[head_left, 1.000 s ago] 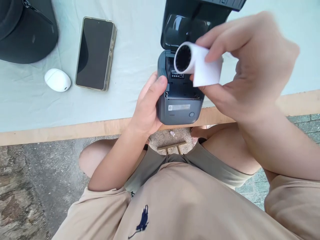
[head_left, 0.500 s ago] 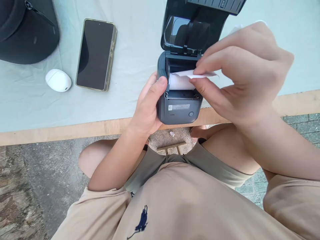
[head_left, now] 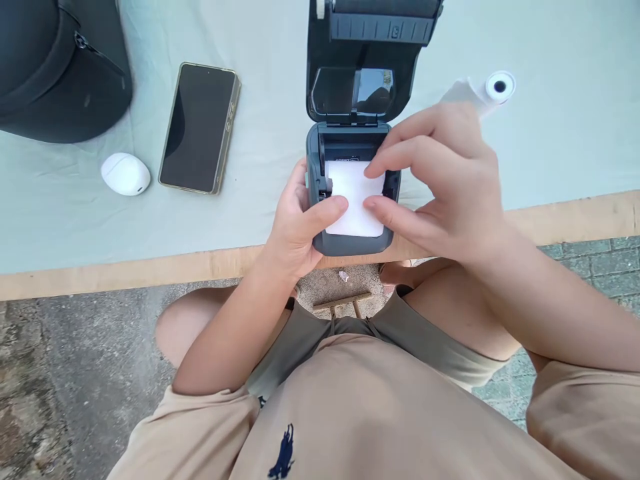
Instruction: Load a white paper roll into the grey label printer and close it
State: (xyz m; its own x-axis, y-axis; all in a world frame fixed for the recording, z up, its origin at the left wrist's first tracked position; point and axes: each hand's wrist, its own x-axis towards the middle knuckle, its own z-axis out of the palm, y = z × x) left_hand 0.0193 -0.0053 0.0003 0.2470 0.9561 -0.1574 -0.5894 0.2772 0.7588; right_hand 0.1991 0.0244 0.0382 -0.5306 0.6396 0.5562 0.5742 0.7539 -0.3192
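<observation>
A small dark label printer (head_left: 353,247) is at the table's front edge with its lid (head_left: 320,87) swung up and back. My left hand (head_left: 297,223) grips the printer's left side, its thumb pressing on the white paper (head_left: 356,217). This paper comes off the roll inside and lies flat over the printer's front, covering the button and label there. My right hand (head_left: 440,180) is over the printer's right side, thumb and index fingertips apart at the paper. Nothing is pinched between those fingers.
Behind my right hand lies another white paper roll (head_left: 500,87) with a loose end. To the left are a phone (head_left: 197,127), a white rounded case (head_left: 125,174) and a black zippered bag (head_left: 65,73). The wooden table edge (head_left: 150,272) runs just before my knees.
The paper end, pinched and lifted by my right hand before, now lies down over the printer's front. My right fingers have parted, and my left thumb has moved onto the paper.
</observation>
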